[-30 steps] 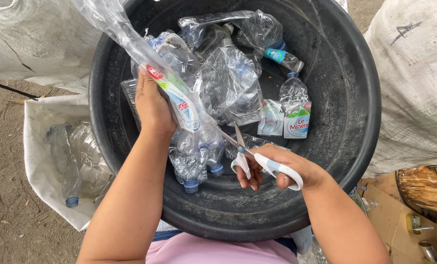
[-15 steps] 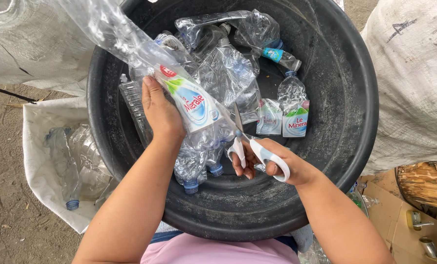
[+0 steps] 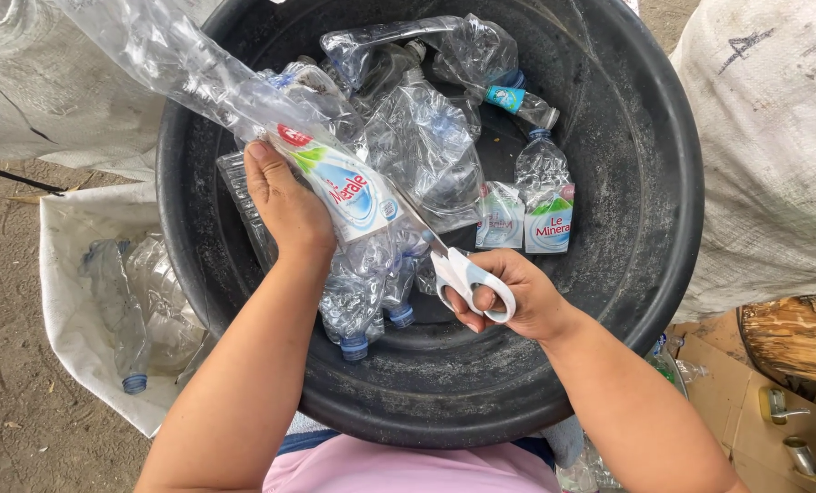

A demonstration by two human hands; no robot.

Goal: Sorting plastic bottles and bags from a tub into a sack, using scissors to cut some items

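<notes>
Filling the view, a black tub held crushed bottles. Above it, the left hand gripped a clear labelled bottle; the right hand grasped white-handled scissors, their blades against its label.

A black round tub fills the middle, with crushed clear bottles heaped at its twelve o'clock and two labelled small bottles near its centre. At nine o'clock a white sack holds more clear bottles. At three o'clock bulges another white sack; at four o'clock lie cardboard and a wooden log.
</notes>
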